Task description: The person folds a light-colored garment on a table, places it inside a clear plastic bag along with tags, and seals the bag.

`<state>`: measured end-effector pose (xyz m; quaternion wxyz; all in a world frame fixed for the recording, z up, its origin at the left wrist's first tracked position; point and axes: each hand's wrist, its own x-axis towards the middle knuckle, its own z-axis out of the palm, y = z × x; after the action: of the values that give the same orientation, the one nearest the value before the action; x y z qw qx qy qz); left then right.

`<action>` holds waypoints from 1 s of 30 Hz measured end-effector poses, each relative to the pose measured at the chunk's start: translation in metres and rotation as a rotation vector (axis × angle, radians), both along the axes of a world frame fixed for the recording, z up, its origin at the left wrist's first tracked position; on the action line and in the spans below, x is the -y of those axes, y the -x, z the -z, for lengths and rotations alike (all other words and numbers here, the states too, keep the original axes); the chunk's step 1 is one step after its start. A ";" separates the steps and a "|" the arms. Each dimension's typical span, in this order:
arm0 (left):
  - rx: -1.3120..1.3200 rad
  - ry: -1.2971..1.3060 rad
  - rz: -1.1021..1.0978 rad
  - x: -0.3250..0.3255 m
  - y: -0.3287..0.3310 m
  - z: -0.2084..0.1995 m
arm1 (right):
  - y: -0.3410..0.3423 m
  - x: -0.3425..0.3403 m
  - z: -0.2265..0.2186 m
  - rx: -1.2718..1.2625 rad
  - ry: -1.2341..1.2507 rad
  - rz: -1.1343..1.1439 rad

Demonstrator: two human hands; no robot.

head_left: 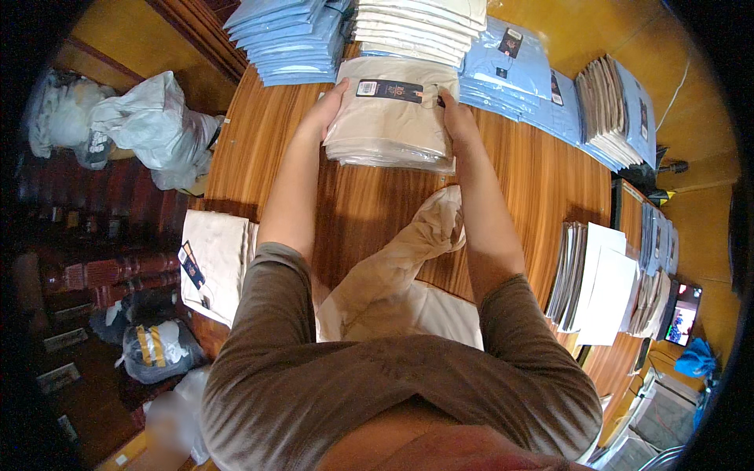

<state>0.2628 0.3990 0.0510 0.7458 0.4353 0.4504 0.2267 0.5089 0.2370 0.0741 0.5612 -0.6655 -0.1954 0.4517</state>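
Note:
Both arms reach away from me over the wooden table. Between my hands is a stack of beige folded garments (393, 129) in clear plastic, with a dark tag on the top one. My left hand (333, 110) presses against its left side, and my right hand (458, 116) grips its right side, fingers partly hidden. The stack sits at the table's far side, just in front of a cream stack of packed garments (420, 31). Nearer to me, below my forearms, lies a crumpled tan cloth (385, 267).
Blue packed garments (287, 47) are piled at the far left, with more blue packs (506, 63) at the far right. Beige folded garments (212, 259) lie at the table's left edge. White sheets (605, 286) and a lit phone (683, 314) are on the right. Plastic bags (157, 118) stand left of the table.

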 end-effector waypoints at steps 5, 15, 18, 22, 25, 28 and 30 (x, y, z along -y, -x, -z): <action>0.050 0.032 0.015 0.006 -0.005 -0.019 | -0.024 -0.004 0.024 0.112 0.001 -0.037; -0.059 -0.076 0.051 0.021 0.006 -0.047 | 0.010 0.048 -0.009 0.299 -0.119 0.121; -0.055 -0.009 0.016 0.034 0.018 -0.051 | 0.010 0.073 -0.021 0.159 0.035 0.079; -0.047 0.026 0.073 0.027 0.015 -0.031 | 0.002 0.068 0.013 0.037 0.066 -0.035; -0.076 0.012 0.113 0.032 -0.001 -0.040 | 0.007 0.057 0.013 -0.004 0.101 -0.019; -0.113 -0.111 0.108 0.010 0.001 -0.028 | 0.007 0.044 0.013 0.068 0.179 -0.069; -0.168 -0.102 0.100 0.015 -0.002 -0.037 | 0.001 0.047 0.020 0.080 0.170 -0.070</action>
<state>0.2649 0.3841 0.0877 0.6926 0.5121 0.4771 0.1747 0.5079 0.1899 0.0545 0.4782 -0.7211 -0.2017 0.4590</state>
